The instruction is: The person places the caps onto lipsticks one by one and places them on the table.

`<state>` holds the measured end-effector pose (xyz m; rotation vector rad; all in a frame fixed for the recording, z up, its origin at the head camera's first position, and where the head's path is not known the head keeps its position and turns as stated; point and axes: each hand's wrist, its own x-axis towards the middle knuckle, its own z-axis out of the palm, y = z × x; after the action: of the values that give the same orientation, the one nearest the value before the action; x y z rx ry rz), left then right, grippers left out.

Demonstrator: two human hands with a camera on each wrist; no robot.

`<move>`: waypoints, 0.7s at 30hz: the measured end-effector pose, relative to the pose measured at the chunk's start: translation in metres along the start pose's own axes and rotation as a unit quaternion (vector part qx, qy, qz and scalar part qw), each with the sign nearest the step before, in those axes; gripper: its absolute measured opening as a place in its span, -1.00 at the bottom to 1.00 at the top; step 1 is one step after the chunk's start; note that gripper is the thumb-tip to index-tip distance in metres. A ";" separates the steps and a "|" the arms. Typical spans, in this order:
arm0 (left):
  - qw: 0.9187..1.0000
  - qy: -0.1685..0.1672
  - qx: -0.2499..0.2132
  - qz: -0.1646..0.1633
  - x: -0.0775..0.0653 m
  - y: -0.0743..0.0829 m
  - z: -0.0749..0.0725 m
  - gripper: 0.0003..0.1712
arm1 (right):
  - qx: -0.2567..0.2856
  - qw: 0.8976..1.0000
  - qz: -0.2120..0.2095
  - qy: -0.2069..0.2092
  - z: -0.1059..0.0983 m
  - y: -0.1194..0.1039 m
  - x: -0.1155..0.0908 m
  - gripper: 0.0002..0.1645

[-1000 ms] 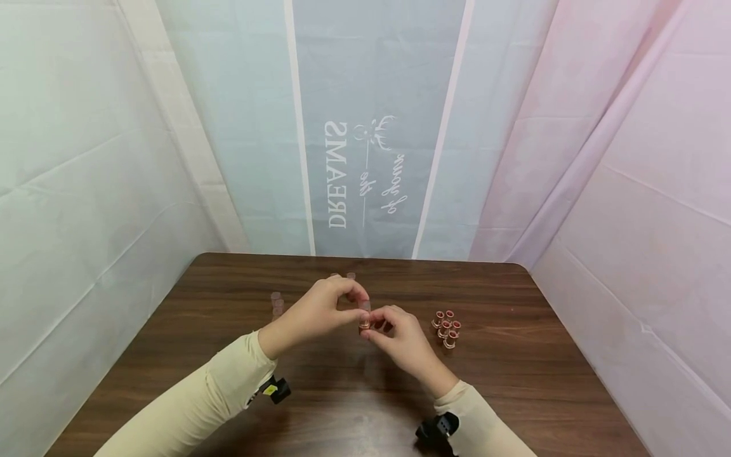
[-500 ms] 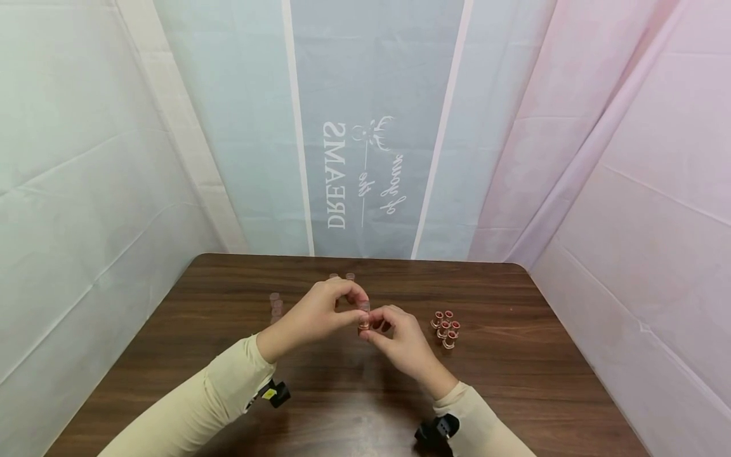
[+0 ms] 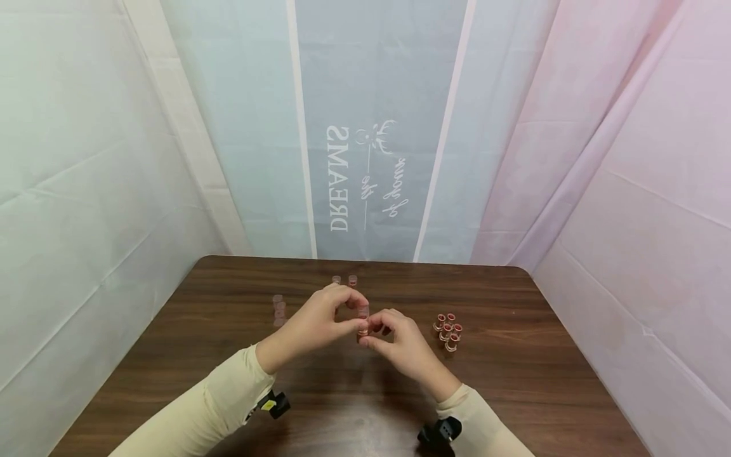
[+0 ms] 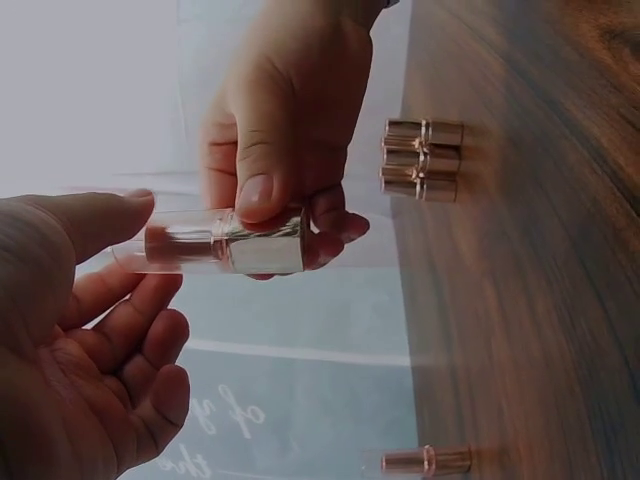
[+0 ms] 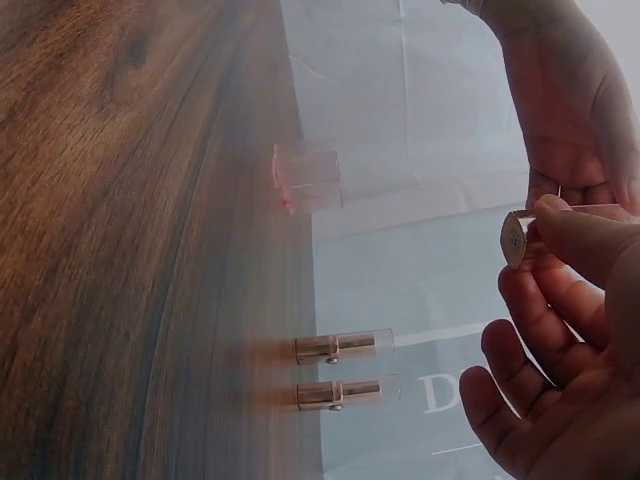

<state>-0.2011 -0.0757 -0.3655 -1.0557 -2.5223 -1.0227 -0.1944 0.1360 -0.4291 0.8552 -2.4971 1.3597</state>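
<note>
Both my hands meet over the middle of the table around one lipstick tube with a rose-gold base [image 4: 268,245] and a clear cap [image 4: 182,242]. In the head view my left hand [image 3: 316,324] pinches the cap from above, thumb and fingertips on its end. My right hand [image 3: 407,349] pinches the base between thumb and fingers; the base's flat end [image 5: 515,240] shows in the right wrist view. The cap surrounds the inner rose-gold part. In the left wrist view the tube lies across the picture. Fingers partly hide it in the head view.
Several uncapped rose-gold tubes [image 3: 448,330] stand in a cluster to the right on the brown wooden table [image 3: 514,381]. Loose clear caps [image 3: 278,311] stand at the left. Two capped tubes [image 5: 345,346] stand near the back edge, before a printed curtain [image 3: 377,76].
Both hands stay around the same lipstick tube with almost no movement. The head view has shifted slightly, so the table sits a little lower in the picture.
</note>
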 end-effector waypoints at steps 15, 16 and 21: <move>0.996 0.040 0.001 -0.081 -0.037 -0.018 -0.022 -0.70 | -0.015 1.000 0.019 0.017 -0.008 0.001 0.002 -0.81; 0.995 0.041 -0.001 -0.086 -0.040 -0.020 -0.023 -0.71 | -0.018 1.000 0.019 0.017 -0.008 0.001 0.001 -0.81; 0.992 0.052 -0.009 -0.118 -0.054 -0.034 -0.028 -0.77 | -0.026 0.999 0.021 0.019 -0.009 0.005 0.000 -0.80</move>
<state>-0.1881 -0.1405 -0.3868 -0.7001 -2.6002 -1.1312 -0.1985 0.1453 -0.4274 0.7626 -2.5232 1.3057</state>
